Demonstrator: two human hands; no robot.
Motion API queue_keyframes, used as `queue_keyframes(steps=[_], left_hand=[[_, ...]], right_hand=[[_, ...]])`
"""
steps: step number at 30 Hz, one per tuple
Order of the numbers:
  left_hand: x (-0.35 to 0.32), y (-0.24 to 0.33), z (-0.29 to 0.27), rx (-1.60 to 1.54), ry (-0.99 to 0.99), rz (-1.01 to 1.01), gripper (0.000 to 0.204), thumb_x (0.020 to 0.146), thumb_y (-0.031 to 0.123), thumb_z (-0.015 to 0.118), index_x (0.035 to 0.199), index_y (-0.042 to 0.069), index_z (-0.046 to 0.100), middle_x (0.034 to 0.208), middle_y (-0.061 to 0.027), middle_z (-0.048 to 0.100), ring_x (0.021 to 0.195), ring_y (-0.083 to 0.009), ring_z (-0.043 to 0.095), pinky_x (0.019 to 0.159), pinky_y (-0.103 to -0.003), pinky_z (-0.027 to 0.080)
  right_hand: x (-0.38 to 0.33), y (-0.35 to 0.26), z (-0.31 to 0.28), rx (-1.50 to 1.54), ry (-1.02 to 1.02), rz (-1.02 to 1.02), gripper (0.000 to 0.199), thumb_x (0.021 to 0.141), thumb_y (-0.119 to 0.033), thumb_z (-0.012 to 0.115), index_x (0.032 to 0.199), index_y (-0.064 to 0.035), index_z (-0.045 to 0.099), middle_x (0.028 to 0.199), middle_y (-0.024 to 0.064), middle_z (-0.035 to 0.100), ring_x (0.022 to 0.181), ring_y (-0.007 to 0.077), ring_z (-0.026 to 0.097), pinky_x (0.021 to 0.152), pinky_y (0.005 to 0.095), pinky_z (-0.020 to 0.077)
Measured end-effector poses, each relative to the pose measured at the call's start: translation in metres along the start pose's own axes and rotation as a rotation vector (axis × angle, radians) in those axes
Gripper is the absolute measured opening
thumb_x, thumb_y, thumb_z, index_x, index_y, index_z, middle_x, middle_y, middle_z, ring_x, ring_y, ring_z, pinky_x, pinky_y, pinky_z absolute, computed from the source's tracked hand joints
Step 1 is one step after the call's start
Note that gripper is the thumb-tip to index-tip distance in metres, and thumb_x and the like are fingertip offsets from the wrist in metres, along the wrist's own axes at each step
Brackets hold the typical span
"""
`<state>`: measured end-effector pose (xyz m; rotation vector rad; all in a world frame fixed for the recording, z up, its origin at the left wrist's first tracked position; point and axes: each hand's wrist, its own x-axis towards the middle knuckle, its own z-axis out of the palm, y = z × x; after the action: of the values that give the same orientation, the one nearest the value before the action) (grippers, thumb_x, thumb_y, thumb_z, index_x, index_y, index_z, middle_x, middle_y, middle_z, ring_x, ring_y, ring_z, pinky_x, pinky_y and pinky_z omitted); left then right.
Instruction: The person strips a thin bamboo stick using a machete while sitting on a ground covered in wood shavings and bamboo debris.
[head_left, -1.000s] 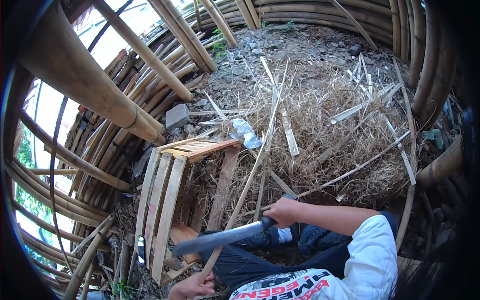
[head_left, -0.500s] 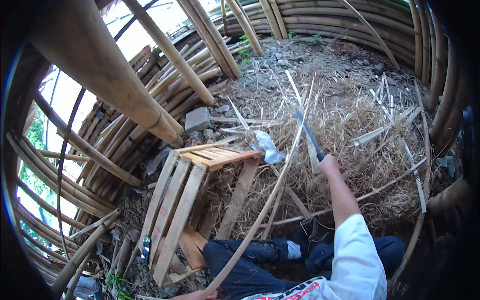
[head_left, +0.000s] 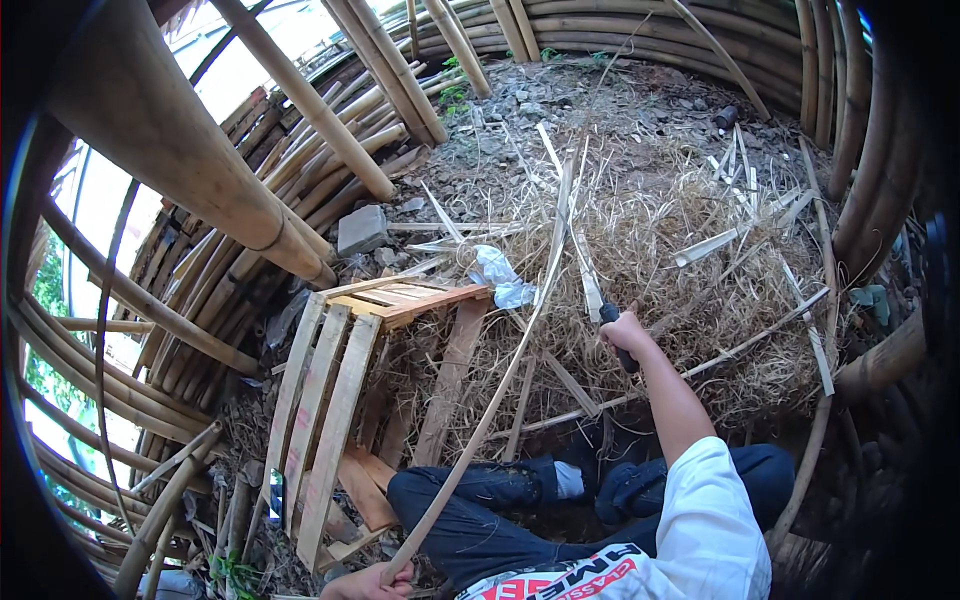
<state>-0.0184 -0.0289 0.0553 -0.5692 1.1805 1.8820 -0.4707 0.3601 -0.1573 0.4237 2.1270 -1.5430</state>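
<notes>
Right hand (head_left: 625,332): fingers clenched round the black handle of a long-bladed knife (head_left: 592,290), blade against the long thin bamboo strip (head_left: 510,370). Left hand (head_left: 368,582): fingers closed on the strip's lower end, at the bottom edge. The strip runs diagonally over the lap beside an upturned wooden slat crate (head_left: 330,400); contents of the crate not discernible.

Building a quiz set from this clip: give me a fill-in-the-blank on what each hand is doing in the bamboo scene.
1. The right hand grips the dark handle of a ____, blade pointing away from the person.
2. The left hand holds the near end of a long bamboo ____.
3. To the person's left stands a slatted wooden ____.
4. A grey ____ lies beyond the crate, by the bamboo poles.

Missing words: knife; strip; crate; block
</notes>
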Motion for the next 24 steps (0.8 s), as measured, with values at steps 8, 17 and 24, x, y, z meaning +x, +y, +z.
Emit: queue_keyframes(steps=[8,17,24], left_hand=[[0.000,0.001,0.013,0.019,-0.011,-0.050,0.052,0.070,-0.007,0.072,0.099,0.017,0.037,0.072,0.0051,0.034,0.059,-0.0051,0.039,0.047,-0.024,0.035],[0.003,0.001,0.002,-0.140,-0.061,0.043,0.049,0.071,-0.009,0.068,0.097,0.018,0.035,0.073,0.0057,0.033,0.060,-0.0058,0.038,0.051,-0.023,0.033],[0.008,-0.002,-0.024,-0.013,-0.077,-0.146,0.034,0.086,-0.001,0.064,0.087,0.015,0.033,0.066,0.0067,0.034,0.050,-0.0037,0.033,0.045,-0.020,0.026]], right_hand=[[-0.046,0.006,0.052,0.751,-0.381,0.195,0.017,0.071,-0.006,0.059,0.058,-0.0069,0.048,0.052,0.0042,0.048,0.042,0.0160,0.048,0.044,0.0344,0.0430],[-0.100,0.030,0.111,-0.069,-0.092,-0.432,0.013,0.068,-0.011,0.062,0.072,-0.0003,0.057,0.059,0.0109,0.060,0.054,0.0262,0.062,0.053,0.0390,0.0488],[-0.119,-0.012,0.082,-0.944,-0.379,-1.044,0.026,0.063,-0.021,0.069,0.087,-0.0122,0.063,0.074,0.0135,0.067,0.075,0.0336,0.067,0.069,0.0450,0.0530]])
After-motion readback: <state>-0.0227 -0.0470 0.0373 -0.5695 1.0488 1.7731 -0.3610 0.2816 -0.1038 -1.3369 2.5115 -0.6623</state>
